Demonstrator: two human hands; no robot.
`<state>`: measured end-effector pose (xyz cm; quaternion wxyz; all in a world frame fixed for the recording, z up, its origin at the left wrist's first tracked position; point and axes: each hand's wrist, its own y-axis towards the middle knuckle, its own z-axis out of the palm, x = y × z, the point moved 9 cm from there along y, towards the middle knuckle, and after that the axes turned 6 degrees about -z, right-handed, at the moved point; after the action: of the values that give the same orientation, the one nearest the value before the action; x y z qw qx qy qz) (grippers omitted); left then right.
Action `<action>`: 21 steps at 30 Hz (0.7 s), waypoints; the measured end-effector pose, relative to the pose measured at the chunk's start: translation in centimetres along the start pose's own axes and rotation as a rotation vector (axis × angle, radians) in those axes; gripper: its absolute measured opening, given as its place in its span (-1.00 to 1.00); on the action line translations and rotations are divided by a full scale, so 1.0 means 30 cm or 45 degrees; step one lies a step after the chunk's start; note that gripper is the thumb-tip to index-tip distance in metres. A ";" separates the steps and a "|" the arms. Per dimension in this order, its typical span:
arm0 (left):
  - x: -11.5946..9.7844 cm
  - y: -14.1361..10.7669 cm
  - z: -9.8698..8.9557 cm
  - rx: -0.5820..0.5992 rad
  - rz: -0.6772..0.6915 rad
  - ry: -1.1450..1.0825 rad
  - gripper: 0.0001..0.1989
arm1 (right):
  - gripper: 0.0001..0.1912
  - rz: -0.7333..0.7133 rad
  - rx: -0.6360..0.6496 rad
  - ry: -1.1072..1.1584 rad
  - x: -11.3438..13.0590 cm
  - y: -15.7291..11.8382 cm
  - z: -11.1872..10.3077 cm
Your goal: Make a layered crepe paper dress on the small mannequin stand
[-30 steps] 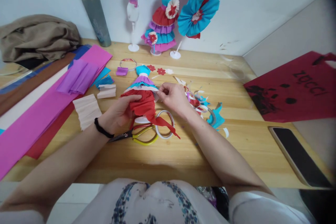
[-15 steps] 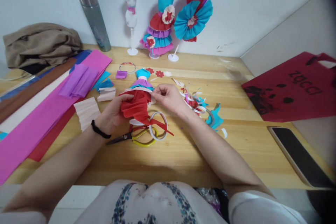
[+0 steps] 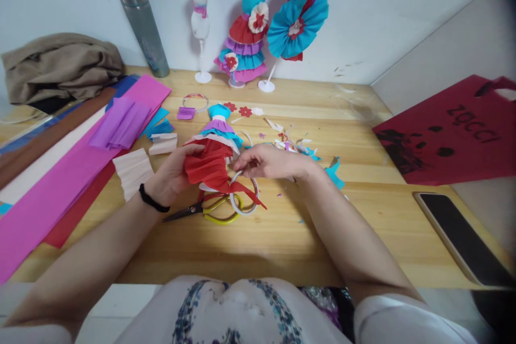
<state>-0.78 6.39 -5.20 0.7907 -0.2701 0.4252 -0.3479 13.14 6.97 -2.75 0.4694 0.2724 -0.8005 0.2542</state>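
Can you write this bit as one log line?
left hand: holding red crepe paper | right hand: beside that paper, hold unclear | scissors: on wooden table

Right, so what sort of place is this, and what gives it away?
Probably a craft workspace, at home or in a studio: I can't tell which. Coloured paper sheets and scissors lie on the wooden table, and a small mannequin in ruffled layers stands at its back.

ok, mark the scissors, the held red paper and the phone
Scissors (image 3: 196,208): head view, on the pivot.
Held red paper (image 3: 207,165): head view, middle of the crinkled sheet.
Phone (image 3: 461,238): head view, middle of the dark screen.
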 end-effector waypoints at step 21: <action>0.024 0.007 0.053 0.287 -0.001 0.017 -0.78 | -0.90 0.152 -0.030 0.266 0.080 -0.124 -0.120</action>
<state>0.94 6.16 -4.91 0.8131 -0.1772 0.3885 -0.3958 16.88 6.20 1.50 0.5376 0.1909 -0.7648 0.2994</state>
